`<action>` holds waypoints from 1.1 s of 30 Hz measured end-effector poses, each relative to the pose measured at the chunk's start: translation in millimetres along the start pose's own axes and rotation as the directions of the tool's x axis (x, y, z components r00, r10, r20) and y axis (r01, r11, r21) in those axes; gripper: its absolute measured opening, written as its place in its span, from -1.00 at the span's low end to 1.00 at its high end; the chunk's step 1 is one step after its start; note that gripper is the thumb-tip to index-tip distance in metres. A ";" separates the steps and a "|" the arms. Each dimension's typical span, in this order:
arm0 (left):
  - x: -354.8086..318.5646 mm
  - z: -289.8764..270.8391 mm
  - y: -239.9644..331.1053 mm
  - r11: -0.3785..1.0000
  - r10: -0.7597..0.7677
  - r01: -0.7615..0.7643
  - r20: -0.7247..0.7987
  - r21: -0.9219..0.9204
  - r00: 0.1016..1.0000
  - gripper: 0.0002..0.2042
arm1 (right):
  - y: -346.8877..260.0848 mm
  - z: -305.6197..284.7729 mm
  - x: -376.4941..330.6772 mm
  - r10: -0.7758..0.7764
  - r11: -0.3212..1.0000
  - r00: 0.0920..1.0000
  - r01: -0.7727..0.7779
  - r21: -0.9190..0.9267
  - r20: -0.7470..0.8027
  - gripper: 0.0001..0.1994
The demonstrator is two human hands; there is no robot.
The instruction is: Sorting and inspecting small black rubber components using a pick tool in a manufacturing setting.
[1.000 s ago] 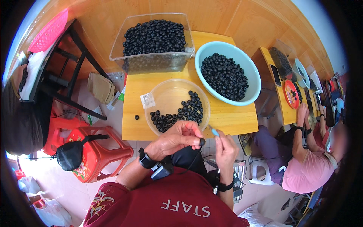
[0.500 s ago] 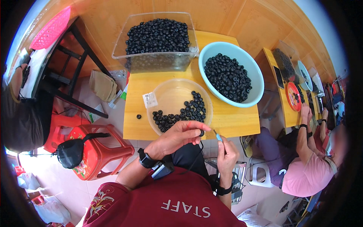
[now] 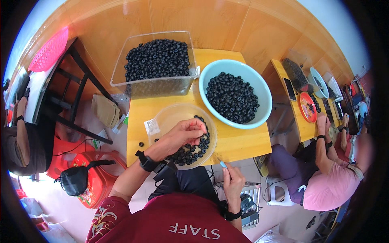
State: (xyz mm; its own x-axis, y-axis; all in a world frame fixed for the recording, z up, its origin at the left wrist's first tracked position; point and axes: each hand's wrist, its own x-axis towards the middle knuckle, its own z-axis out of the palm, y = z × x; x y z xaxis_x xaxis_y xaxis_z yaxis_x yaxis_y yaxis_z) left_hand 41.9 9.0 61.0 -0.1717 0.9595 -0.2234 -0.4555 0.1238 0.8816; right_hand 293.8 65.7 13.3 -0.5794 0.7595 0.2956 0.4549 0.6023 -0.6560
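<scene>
My left hand (image 3: 187,133) is over the shallow clear round tray (image 3: 160,117), thumb and fingertips pressed together. What the pinch holds, if anything, is hidden. Below it in the tray lie many small black ring-shaped parts (image 3: 188,156). My right hand (image 3: 234,182) is closed around a small tool with a light-blue handle (image 3: 223,164), just off the table's front edge. The tool's tip is hard to make out now; a thin metal tip showed earlier. One loose black part (image 3: 141,144) sits on the table left of the tray.
On the yellow wooden table (image 3: 239,146) stand a clear rectangular bin (image 3: 158,91) and a light-blue basin (image 3: 263,101), both full of black parts. A red stool (image 3: 101,170) with a black bag is at the left. Right, a person in pink (image 3: 332,184) works at another table.
My left hand has moved left and away from my right hand, over the tray; the black part it pinched no longer shows clearly. My right hand has dropped lower, keeping the tool. The view has shifted.
</scene>
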 end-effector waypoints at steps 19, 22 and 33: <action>14.3 -44.7 14.6 0.929 0.194 -0.068 -0.322 0.364 0.927 -0.74 | 3.2 -0.4 -6.6 0.038 0.999 0.999 -0.038 0.020 0.005 -0.83; -8.8 -66.7 -7.4 0.962 0.120 -0.021 -0.350 0.274 0.929 -0.80 | -0.3 3.9 -3.7 0.044 0.998 0.999 -0.045 0.034 0.010 -0.83; 16.8 -58.4 -60.2 0.367 0.334 0.013 -0.145 0.930 0.931 -0.79 | -10.2 6.3 -3.0 0.020 0.999 0.999 -0.021 0.034 0.033 -0.84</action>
State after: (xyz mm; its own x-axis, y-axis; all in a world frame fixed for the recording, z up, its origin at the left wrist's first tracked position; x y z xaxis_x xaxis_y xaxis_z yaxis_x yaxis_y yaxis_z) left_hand 15.4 2.9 -20.1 -0.4386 0.8983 0.0262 0.6429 0.2933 0.7075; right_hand 286.6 55.8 14.7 -0.5924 0.7628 0.2590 0.4440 0.5775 -0.6851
